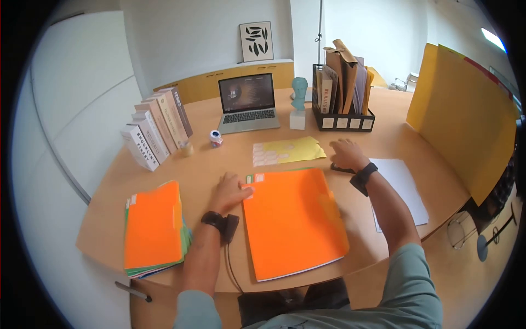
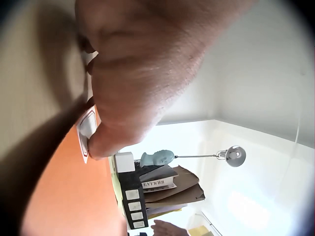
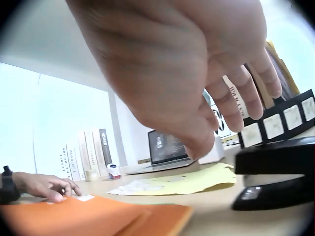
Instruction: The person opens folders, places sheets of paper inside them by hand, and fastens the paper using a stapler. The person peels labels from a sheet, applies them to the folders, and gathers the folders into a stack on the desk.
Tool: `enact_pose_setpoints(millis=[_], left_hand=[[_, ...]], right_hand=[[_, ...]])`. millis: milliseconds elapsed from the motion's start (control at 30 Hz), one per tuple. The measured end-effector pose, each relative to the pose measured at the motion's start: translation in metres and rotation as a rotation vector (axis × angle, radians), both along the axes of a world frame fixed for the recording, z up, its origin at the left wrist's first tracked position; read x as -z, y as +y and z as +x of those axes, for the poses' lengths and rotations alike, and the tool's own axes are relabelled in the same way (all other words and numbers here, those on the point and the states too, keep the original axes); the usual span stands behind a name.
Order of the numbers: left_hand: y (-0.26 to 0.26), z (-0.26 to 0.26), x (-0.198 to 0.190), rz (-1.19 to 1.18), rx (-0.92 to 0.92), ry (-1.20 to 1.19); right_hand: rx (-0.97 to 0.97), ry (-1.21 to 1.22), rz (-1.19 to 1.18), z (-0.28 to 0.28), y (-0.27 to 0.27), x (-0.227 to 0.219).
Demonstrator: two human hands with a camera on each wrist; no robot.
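Note:
An orange file folder (image 1: 293,225) lies in front of the person, with white sheet edges along its bottom. The left hand (image 1: 224,193) rests at its upper left corner, thumb on the white label (image 2: 87,129) and fingers beside the folder's edge. Near the far right corner, a black stapler (image 3: 275,172) sits on the table. Above and beside it hovers the right hand (image 1: 349,154), fingers loosely bent and holding nothing. Just beyond the folder lies a yellow sheet (image 1: 293,151) with pale stickers at its left end.
More folders (image 1: 153,225) are stacked at left. White paper (image 1: 402,192) lies under the right forearm. Behind stand books (image 1: 159,126), a small jar (image 1: 216,139), a laptop (image 1: 249,116), a bust (image 1: 298,101) and a black file holder (image 1: 342,122). A yellow panel (image 1: 460,118) rises at right.

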State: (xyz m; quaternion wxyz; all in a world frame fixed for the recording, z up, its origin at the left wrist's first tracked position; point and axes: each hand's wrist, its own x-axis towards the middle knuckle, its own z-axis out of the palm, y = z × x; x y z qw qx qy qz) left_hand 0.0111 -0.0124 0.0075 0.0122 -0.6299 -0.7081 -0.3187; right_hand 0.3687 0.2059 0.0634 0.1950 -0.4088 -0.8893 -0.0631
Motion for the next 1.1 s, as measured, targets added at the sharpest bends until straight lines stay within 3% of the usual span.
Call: enact_pose_setpoints(millis=[33, 167, 300, 433, 500, 567, 633, 700, 767, 833, 1000, 1067, 1100], left_hand=[[0.001, 0.0, 0.004, -0.01, -0.006, 0.102], [0.015, -0.008, 0.011, 0.013, 0.083, -0.212], [0.027, -0.016, 0.021, 0.05, 0.161, -0.572], [0.034, -0.019, 0.03, 0.095, 0.162, -0.726], [0.034, -0.018, 0.031, 0.155, 0.187, -0.726], [0.029, -0.015, 0.028, 0.153, 0.178, -0.728], [0.028, -0.015, 0.022, 0.092, 0.143, -0.733], [0.028, -0.016, 0.022, 0.08, 0.168, -0.779], [0.026, -0.012, 0.016, 0.06, 0.162, -0.863], [0.025, -0.012, 0.015, 0.046, 0.164, -0.861], [0.026, -0.011, 0.016, 0.034, 0.166, -0.893], [0.028, -0.012, 0.018, 0.038, 0.17, -0.934], [0.027, -0.012, 0.017, 0.027, 0.173, -0.926]], right_hand=[[-0.071, 0.036, -0.043, -0.015, 0.001, -0.007], [-0.217, 0.111, -0.29, -0.093, -0.006, -0.02], [-0.318, 0.195, -0.492, -0.162, 0.009, 0.001], [-0.276, 0.061, -0.461, -0.206, 0.028, 0.03], [-0.151, 0.024, -0.366, -0.224, 0.044, 0.063], [-0.102, -0.001, -0.345, -0.23, 0.042, 0.077], [-0.122, -0.011, -0.392, -0.222, 0.024, 0.055], [-0.219, -0.2, -0.378, -0.22, 0.044, 0.055], [-0.229, -0.219, -0.447, -0.219, 0.045, 0.055], [-0.145, -0.075, -0.59, -0.217, 0.031, 0.04], [-0.129, -0.052, -0.566, -0.218, 0.021, 0.04], [-0.171, -0.084, -0.52, -0.222, 0.037, 0.054], [-0.203, -0.113, -0.45, -0.228, 0.065, 0.084]])
